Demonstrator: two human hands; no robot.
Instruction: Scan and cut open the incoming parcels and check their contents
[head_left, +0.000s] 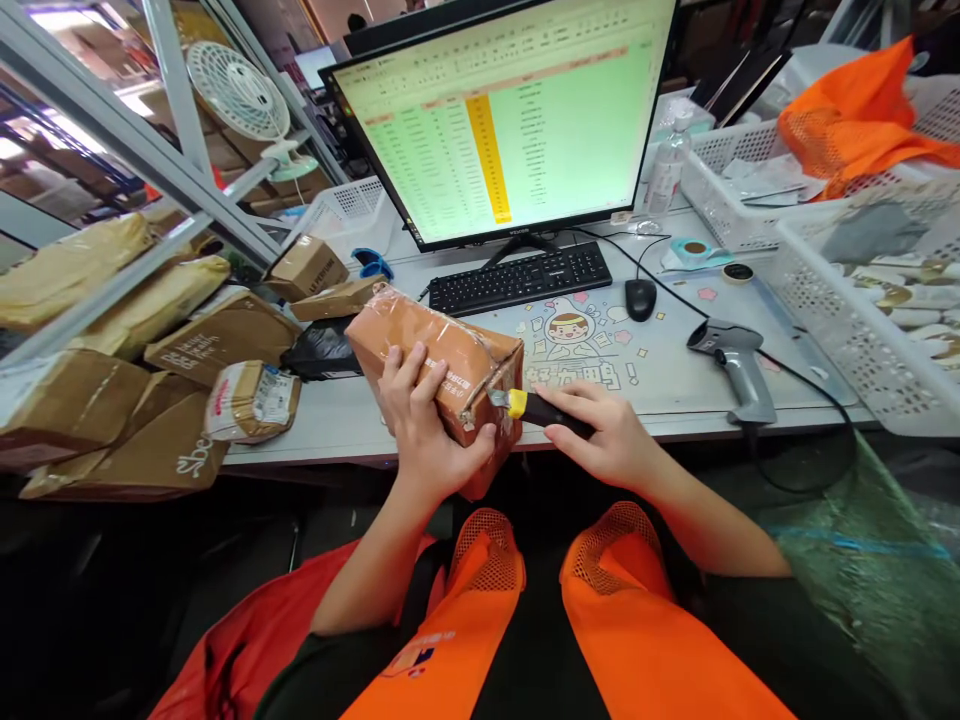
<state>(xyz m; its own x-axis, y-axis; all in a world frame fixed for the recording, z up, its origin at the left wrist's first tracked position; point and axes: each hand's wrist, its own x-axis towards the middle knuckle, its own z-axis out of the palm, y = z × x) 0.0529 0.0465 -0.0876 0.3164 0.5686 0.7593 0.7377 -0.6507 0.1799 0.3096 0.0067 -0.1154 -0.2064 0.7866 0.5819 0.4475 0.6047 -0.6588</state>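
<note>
Left hand (424, 425) wraps around the near end of a tape-wrapped brown cardboard parcel (435, 375), holding it tilted at the near edge of the grey surface (675, 385). Right hand (607, 435) is closed on a black-and-yellow utility knife (536, 408), its blade touching the parcel's right corner. Beyond the parcel sit a black keyboard (521, 277), black mouse (640, 298) and a monitor (510, 110) showing a green spreadsheet. To the right rests a grey barcode scanner (735, 365); more brown parcels (180, 340) pile up left.
</note>
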